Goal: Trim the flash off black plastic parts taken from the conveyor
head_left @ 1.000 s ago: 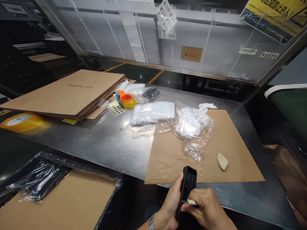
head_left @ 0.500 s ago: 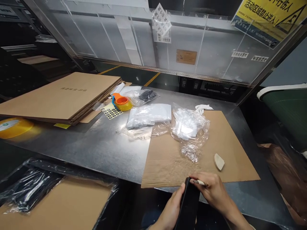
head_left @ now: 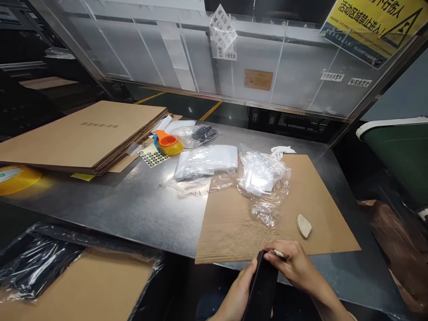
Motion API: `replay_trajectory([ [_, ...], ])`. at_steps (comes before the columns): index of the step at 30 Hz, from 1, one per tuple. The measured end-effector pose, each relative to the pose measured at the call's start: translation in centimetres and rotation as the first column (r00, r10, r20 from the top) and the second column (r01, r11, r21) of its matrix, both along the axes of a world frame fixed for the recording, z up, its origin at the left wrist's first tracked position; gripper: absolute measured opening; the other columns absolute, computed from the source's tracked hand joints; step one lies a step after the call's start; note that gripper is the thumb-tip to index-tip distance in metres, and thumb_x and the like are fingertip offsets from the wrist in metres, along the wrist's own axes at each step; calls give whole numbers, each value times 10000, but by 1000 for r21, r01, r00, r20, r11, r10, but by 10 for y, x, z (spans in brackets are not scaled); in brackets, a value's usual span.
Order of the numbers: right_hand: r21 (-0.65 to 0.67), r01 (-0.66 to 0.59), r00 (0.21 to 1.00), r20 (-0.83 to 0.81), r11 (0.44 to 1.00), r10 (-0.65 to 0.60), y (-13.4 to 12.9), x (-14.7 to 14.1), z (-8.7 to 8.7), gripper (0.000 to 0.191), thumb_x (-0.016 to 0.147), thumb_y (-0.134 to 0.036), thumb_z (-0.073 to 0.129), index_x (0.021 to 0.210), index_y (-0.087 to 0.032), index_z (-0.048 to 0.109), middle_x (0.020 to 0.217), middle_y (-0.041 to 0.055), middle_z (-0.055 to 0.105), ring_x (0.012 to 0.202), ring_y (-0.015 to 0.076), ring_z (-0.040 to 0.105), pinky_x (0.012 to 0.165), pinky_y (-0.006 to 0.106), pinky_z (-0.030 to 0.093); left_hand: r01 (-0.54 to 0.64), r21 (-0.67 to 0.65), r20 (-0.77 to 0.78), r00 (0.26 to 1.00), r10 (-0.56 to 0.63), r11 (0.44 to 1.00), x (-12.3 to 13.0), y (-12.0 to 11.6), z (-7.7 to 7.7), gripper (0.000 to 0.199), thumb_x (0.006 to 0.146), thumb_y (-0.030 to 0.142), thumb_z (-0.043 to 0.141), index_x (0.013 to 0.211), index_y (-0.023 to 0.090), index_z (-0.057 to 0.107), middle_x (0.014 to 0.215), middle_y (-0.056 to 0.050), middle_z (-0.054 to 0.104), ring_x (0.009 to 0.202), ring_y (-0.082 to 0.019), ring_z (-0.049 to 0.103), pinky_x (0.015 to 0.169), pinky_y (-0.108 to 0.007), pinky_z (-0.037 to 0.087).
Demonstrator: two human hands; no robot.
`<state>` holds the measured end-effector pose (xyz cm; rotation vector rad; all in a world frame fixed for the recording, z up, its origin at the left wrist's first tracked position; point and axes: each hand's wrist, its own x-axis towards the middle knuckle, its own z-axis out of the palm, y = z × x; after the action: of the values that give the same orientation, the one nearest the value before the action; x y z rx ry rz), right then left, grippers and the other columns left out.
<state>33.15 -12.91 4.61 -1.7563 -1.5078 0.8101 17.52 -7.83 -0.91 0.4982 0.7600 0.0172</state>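
Note:
A long black object (head_left: pixel 261 290) is held at the table's front edge, its upper end pointing away from me. My left hand (head_left: pixel 238 292) grips its left side, thumb along the edge. Between the fingers of my right hand (head_left: pixel 294 263) is a small white tool (head_left: pixel 277 253), its tip at the upper end of the black object. The far side of the black object is hidden. A pale wedge-shaped piece (head_left: pixel 304 226) lies on the cardboard sheet (head_left: pixel 230 223), just beyond my right hand.
Clear plastic bags with white contents (head_left: pixel 262 174) lie mid-table. Further left are an orange-and-yellow tape dispenser (head_left: pixel 168 141), a sticker sheet (head_left: pixel 153 156) and stacked cardboard (head_left: pixel 90 133). White gloves (head_left: pixel 282 150) lie behind. A plastic-lined box (head_left: pixel 100 281) stands at lower left.
The view has shifted slightly. Both hands keep their hold on the black object and the white tool, with the right fingers moved very little.

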Motion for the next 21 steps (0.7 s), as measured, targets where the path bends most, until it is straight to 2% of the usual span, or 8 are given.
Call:
replay_trajectory([
  [3, -22, -12, 1000, -3, 1000, 12, 0, 0, 1, 219, 862, -355, 527, 787, -200, 662, 684, 17, 642, 632, 148, 566, 602, 245, 386, -32, 54, -24, 999, 33, 998, 1, 0, 2, 522, 687, 648, 544, 685, 129, 599, 506, -37, 590, 392, -142, 539, 406, -237, 397],
  [6, -15, 2, 999, -33, 1000, -3, 1, -2, -1, 293, 892, -353, 467, 718, -198, 644, 656, 8, 611, 614, 138, 541, 600, 240, 369, -31, 0, -31, 999, 31, 1000, 2, 0, 10, 499, 734, 621, 513, 671, 134, 601, 459, -25, 563, 375, -134, 521, 387, -223, 378],
  [9, -14, 191, 975, -110, 981, -192, 2, -2, -9, 356, 886, -399, 459, 652, -177, 610, 607, -9, 541, 580, 123, 480, 571, 237, 344, -32, -70, -31, 999, 30, 997, 3, 1, 17, 537, 781, 621, 437, 667, 125, 606, 432, -27, 546, 356, -129, 505, 371, -217, 367],
  [11, -26, 323, 935, -144, 946, -323, 1, -2, -16, 362, 887, -434, 443, 712, -163, 607, 582, -25, 477, 554, 113, 433, 539, 234, 327, -51, -44, -34, 998, 50, 998, 3, 2, 18, 558, 786, 631, 415, 688, 119, 614, 419, -22, 544, 344, -130, 498, 372, -222, 376],
  [14, -112, 336, 912, -210, 935, -353, -3, -8, -24, 333, 844, -452, 518, 947, -145, 597, 578, -45, 452, 539, 111, 430, 525, 227, 344, -127, 86, -53, 990, 132, 988, 3, 4, 19, 554, 778, 630, 436, 782, 116, 643, 481, -42, 608, 392, -164, 549, 412, -264, 435],
  [17, -169, 315, 892, -283, 934, -352, -5, -20, -26, 333, 829, -445, 544, 970, -150, 603, 665, -7, 555, 626, 140, 519, 602, 241, 408, -319, 269, -60, 936, 346, 909, 4, 2, 19, 435, 761, 547, 550, 885, 149, 677, 792, -91, 713, 729, -233, 664, 659, -326, 525],
  [19, -147, 352, 872, -307, 925, -380, -3, -28, -25, 335, 864, -450, 486, 921, -153, 628, 740, 28, 606, 707, 167, 564, 658, 253, 432, -420, 355, -69, 879, 472, 835, 4, -3, 17, 343, 753, 462, 613, 921, 175, 696, 1005, -92, 697, 1040, -258, 593, 885, -330, 467],
  [21, -137, 386, 851, -329, 912, -410, 0, -33, -22, 368, 875, -469, 459, 909, -153, 644, 714, 30, 612, 713, 178, 579, 658, 257, 445, -490, 338, -41, 845, 533, 803, 2, -6, 12, 289, 753, 391, 640, 939, 178, 703, 1105, -88, 667, 1206, -266, 474, 992, -332, 388],
])
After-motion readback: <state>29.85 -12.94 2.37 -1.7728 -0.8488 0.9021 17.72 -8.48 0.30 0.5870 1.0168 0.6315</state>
